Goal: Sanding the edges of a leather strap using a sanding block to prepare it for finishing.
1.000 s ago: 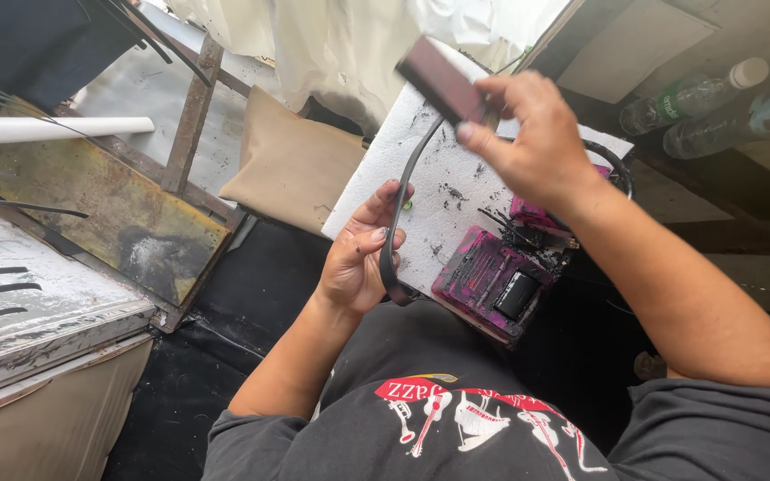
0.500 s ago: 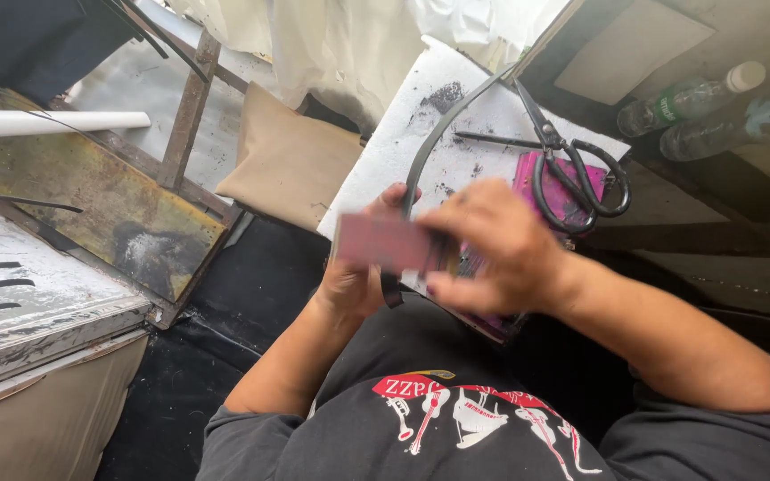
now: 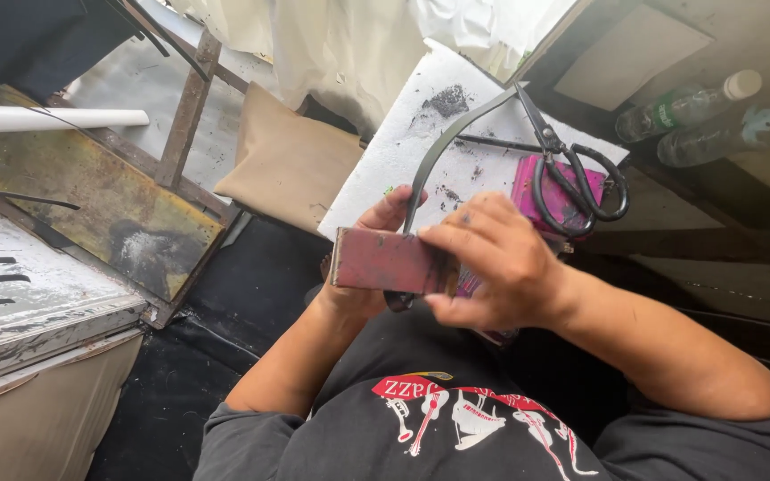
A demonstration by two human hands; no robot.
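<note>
Here, a soot-flecked white foam board (image 3: 403,142) bears black scissors (image 3: 572,169).
Right hand (image 3: 492,267) clamps a reddish block (image 3: 385,261); left hand (image 3: 363,258) curls around a dark strip (image 3: 438,151).

Small workshop: rusty metal frame (image 3: 104,191), black scissors (image 3: 572,174), sooty foam board (image 3: 421,142).

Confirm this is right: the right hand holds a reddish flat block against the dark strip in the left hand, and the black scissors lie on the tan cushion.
Not quite. In the head view the scissors lie on the white foam board, partly over a pink box, not on the tan cushion. The right hand does hold the reddish block against the dark strip held by the left hand.
</note>
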